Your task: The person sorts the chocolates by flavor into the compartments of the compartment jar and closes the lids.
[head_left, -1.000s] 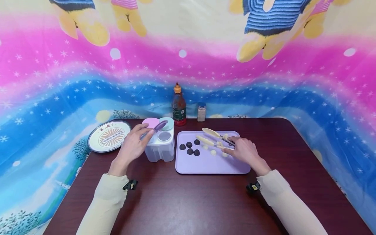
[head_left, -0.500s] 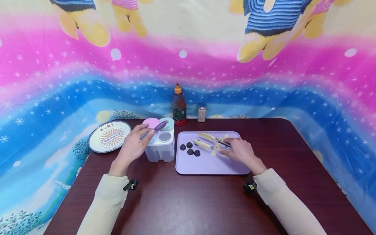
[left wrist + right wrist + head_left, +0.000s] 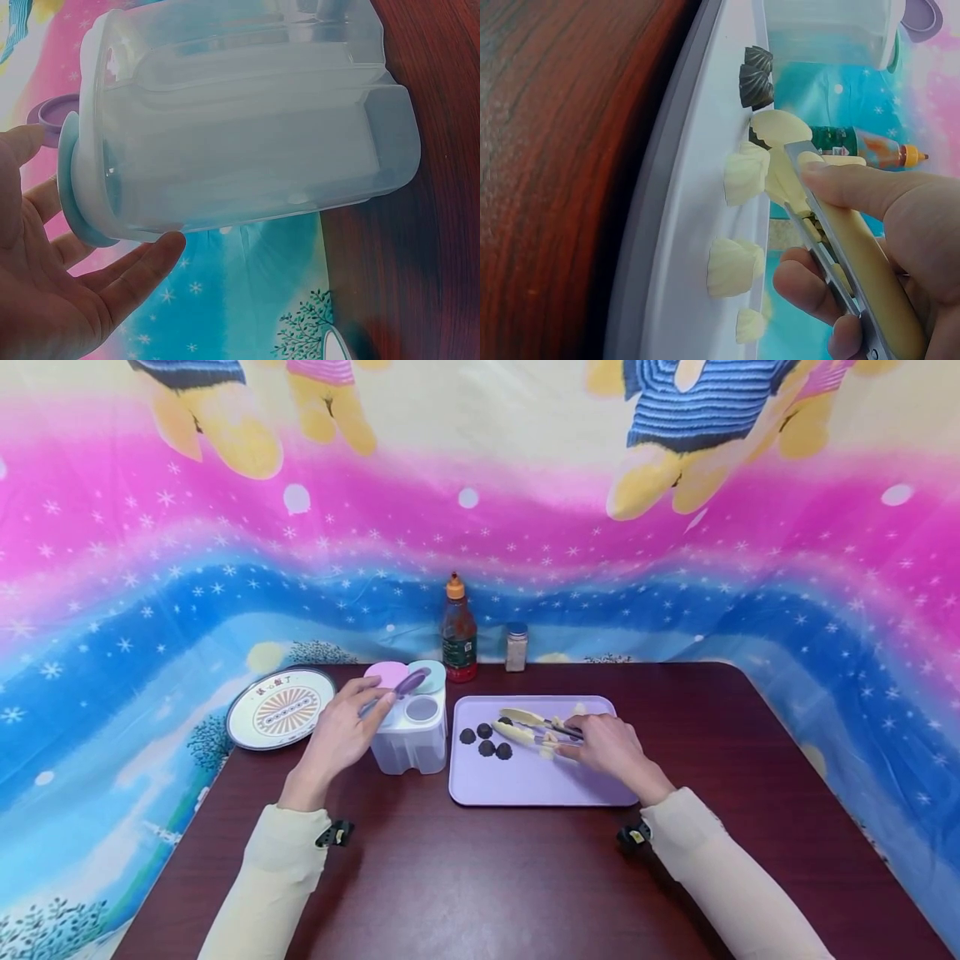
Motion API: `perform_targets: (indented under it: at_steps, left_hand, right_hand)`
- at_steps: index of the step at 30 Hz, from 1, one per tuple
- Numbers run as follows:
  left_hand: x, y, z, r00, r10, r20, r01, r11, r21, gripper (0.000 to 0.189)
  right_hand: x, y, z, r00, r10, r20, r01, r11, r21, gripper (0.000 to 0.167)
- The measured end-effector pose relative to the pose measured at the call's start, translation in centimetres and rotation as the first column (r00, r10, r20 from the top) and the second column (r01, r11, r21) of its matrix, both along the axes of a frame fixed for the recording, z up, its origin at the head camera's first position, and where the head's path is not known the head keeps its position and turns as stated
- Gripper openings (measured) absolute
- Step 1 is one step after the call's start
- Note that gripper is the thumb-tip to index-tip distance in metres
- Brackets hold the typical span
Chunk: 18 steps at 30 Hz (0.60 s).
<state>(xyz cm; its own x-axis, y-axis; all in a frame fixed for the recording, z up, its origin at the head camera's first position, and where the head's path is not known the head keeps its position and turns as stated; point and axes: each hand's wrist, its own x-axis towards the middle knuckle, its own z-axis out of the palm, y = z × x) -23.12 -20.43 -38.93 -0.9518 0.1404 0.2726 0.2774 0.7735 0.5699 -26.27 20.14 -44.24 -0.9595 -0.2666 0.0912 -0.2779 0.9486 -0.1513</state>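
My left hand [image 3: 339, 733] pinches a small purple lid [image 3: 414, 682], tilted up over a translucent container [image 3: 408, 748] with several round openings. One round opening [image 3: 421, 707] is uncovered, beside a pink lid [image 3: 386, 673] and a teal lid [image 3: 429, 676]. My right hand [image 3: 611, 745] grips cream-tipped tongs [image 3: 847, 247] low over a lilac tray [image 3: 540, 789]. Their tips [image 3: 780, 129] stand apart on either side of a dark fluted piece [image 3: 506, 722]. Several other dark fluted pieces [image 3: 486, 748] sit at the tray's left, and cream fluted pieces [image 3: 731, 266] lie under the tongs.
A patterned plate [image 3: 281, 710] stands left of the container. Behind, a red sauce bottle [image 3: 459, 639] with an orange cap and a small shaker jar [image 3: 516, 650] stand at the back edge of the dark wooden table [image 3: 480, 877]. A printed cloth [image 3: 480, 552] hangs behind.
My right hand has moved the tongs left and lower, from over the cream pieces to around a dark piece. The left hand with the purple lid has stayed in place.
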Motion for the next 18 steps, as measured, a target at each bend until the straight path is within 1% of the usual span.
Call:
perform_targets:
  at_steps: [7, 12, 18]
  left_hand:
    - [-0.07, -0.03, -0.09, 1.000, 0.004, -0.010, -0.004, 1.000, 0.001, 0.058]
    - [-0.09, -0.02, -0.15, 1.000, 0.004, -0.014, -0.004, 1.000, -0.002, 0.058]
    - [-0.15, -0.04, -0.16, 1.000, 0.003, -0.022, -0.004, 1.000, -0.004, 0.058]
  right_hand:
    - [0.02, 0.03, -0.12, 1.000, 0.004, -0.004, -0.004, 1.000, -0.014, 0.050]
    - [0.11, 0.19, -0.18, 1.000, -0.009, 0.003, 0.009, 1.000, -0.030, 0.051]
    - [0.38, 0.64, -0.06, 1.000, -0.021, 0.019, 0.023, 0.997, -0.075, 0.052]
